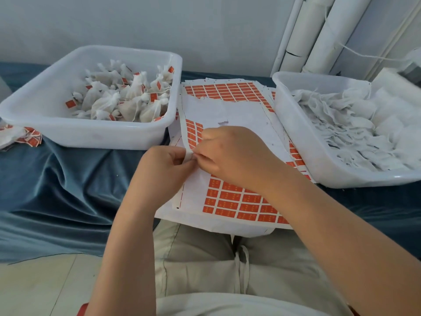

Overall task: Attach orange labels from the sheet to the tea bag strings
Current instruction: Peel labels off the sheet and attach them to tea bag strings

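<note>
A white label sheet (pixel 239 119) with rows of orange labels (pixel 237 201) lies on the blue cloth between two tubs. My left hand (pixel 164 167) pinches the sheet's lifted left edge. My right hand (pixel 230 153) meets it there, fingers curled and pinching at the same spot; whether a label is between them is hidden. The left white tub (pixel 95 133) holds tea bags (pixel 123 99) with orange labels on their strings. The right white tub (pixel 303 137) holds plain white tea bags (pixel 355 126).
More label sheets lie stacked under the top one (pixel 223 90). Loose orange labels and scraps (pixel 29 136) sit beside the left tub. White pipes (pixel 319 33) stand at the back right. Blue cloth (pixel 68 179) drapes over the table's front edge.
</note>
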A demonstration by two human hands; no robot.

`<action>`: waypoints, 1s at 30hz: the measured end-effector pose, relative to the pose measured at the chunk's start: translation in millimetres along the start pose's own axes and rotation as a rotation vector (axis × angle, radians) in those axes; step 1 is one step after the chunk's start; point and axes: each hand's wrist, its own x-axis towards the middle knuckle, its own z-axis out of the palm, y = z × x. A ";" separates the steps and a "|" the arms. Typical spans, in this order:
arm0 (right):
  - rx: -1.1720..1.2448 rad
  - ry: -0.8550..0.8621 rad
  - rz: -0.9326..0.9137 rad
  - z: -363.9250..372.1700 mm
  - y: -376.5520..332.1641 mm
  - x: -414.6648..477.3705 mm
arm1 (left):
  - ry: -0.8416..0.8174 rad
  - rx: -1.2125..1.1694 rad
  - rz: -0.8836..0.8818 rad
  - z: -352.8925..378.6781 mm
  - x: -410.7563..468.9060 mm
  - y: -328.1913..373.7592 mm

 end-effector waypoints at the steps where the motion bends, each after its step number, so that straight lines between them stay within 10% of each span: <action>1: 0.016 0.004 0.011 1.2 0.8 -0.3 | 0.001 0.013 -0.003 -0.1 0.1 -1.1; 13: 0.409 0.173 0.290 21.9 13.9 -13.4 | -0.099 -0.123 -0.055 0.2 -0.7 2.4; 22: 0.236 0.174 0.201 15.6 11.7 -9.0 | -0.097 -0.069 -0.060 4.9 -1.1 7.4; 30: 0.916 0.545 0.913 3.1 25.7 -35.5 | 0.132 0.071 -0.196 9.6 8.5 -9.0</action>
